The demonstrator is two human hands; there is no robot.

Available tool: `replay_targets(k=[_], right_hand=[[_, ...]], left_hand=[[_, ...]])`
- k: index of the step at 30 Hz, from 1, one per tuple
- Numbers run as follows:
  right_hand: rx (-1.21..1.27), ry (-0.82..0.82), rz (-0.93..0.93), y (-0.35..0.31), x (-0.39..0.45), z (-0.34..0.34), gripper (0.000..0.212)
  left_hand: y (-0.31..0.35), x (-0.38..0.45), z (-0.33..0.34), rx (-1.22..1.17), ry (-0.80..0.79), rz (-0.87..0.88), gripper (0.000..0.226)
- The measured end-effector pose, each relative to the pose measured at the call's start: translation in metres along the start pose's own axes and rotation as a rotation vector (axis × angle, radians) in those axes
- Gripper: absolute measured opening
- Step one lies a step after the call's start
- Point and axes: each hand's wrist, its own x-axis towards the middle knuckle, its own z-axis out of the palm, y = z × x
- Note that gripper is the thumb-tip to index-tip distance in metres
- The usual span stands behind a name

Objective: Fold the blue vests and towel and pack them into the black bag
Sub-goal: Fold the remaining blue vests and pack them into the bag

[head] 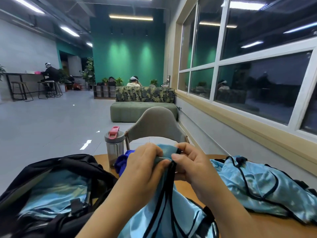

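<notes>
Both hands — left (145, 162), right (190, 164) — pinch the vest (171, 212) by its top edge; it hangs lengthwise toward the camera, bag (51, 169) left of the grip.

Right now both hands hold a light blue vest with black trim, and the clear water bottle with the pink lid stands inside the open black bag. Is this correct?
Not quite. In the head view the clear water bottle with the pink lid stands on the wooden table behind the open black bag, not inside it. The rest is correct.

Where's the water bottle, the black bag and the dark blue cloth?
Water bottle (114, 148), head view: on its clear body.
Black bag (72, 163), head view: on its top rim.
Dark blue cloth (122, 162), head view: on its bunched folds.
</notes>
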Motion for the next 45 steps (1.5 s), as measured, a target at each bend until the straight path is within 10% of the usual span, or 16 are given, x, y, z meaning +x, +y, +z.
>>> replay_targets(k=[31, 45], right_hand=[[-0.034, -0.212, 0.007, 0.022, -0.004, -0.003, 0.036], [-0.125, -0.158, -0.044, 0.02, -0.001, -0.019, 0.016]], left_hand=[[-0.005, -0.021, 0.023, -0.099, 0.241, -0.256, 0.019], [-0.026, -0.016, -0.008, -0.277, -0.189, -0.379, 0.049]])
